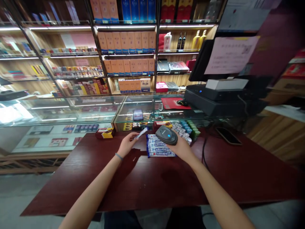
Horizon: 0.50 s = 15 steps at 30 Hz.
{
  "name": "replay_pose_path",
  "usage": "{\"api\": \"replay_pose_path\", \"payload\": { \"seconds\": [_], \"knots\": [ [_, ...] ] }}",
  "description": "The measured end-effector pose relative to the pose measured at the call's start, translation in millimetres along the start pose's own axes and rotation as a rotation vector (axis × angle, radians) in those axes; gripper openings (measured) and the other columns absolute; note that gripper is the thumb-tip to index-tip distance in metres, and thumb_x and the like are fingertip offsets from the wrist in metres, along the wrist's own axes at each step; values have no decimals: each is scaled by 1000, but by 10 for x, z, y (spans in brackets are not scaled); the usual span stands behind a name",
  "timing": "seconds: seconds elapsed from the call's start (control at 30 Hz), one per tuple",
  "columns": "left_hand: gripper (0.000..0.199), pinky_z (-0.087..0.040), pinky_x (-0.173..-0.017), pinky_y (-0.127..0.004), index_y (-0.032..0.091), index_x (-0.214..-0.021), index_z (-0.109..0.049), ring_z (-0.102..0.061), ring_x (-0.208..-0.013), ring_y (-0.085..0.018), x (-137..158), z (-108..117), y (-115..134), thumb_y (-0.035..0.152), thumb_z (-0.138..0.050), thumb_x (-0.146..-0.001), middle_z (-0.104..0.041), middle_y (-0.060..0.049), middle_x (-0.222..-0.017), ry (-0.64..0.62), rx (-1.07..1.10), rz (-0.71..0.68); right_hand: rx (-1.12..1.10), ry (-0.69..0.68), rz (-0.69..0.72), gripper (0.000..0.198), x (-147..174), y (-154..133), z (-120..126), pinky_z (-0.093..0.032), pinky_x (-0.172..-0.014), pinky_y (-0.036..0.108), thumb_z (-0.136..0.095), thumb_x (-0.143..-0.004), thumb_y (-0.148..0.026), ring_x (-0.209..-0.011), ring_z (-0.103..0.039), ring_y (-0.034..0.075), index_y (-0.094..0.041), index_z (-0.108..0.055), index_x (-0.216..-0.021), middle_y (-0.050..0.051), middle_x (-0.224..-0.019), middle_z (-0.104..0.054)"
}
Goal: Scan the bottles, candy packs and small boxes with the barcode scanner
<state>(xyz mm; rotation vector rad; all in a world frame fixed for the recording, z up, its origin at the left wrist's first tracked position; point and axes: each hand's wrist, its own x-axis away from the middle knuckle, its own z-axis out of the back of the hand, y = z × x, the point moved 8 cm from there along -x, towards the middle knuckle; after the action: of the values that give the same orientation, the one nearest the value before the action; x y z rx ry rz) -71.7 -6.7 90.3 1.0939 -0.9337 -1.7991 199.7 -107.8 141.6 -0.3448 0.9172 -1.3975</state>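
Observation:
A dark grey handheld barcode scanner [166,135] with a lit blue light is gripped in my right hand [180,146], above a group of candy packets. My left hand [127,143] pinches one small white and blue packet [142,132] at its lower end, tilted up to the right. Several blue and white packets [159,149] lie side by side on the dark red wooden table [152,181], between my hands and partly under the scanner. What is printed on the held packet is too small to read.
Behind the packets stand several small cans [188,127] and red and yellow boxes [162,124]. More such boxes [105,132] sit at left. A phone [228,135] lies at right, near a black cable [203,152]. Beyond are a glass counter [95,109] and a monitor [201,62].

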Motion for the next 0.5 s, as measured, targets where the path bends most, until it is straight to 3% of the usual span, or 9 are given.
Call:
{"api": "replay_pose_path", "payload": {
  "seconds": [0.27, 0.5],
  "knots": [
    [25, -50, -97, -37, 22, -105, -70, -65, -103, -23, -129, -851, 312, 12, -60, -84, -73, -6, -108, -111, -459, -244, 40, 100, -52, 55, 247, 350, 542, -56, -82, 38, -73, -75, -31, -103, -72, 30, -30, -57, -128, 4, -102, -77],
    [28, -49, -95, -38, 20, -106, -70, -64, -103, -24, -187, -1283, 367, 8, -58, -83, -72, -8, -108, -166, -603, -336, 62, 88, -82, 40, 402, 424, 802, -55, -80, 37, -72, -78, -38, -101, -72, 32, -29, -59, -115, 5, -97, -78]
  ]
}}
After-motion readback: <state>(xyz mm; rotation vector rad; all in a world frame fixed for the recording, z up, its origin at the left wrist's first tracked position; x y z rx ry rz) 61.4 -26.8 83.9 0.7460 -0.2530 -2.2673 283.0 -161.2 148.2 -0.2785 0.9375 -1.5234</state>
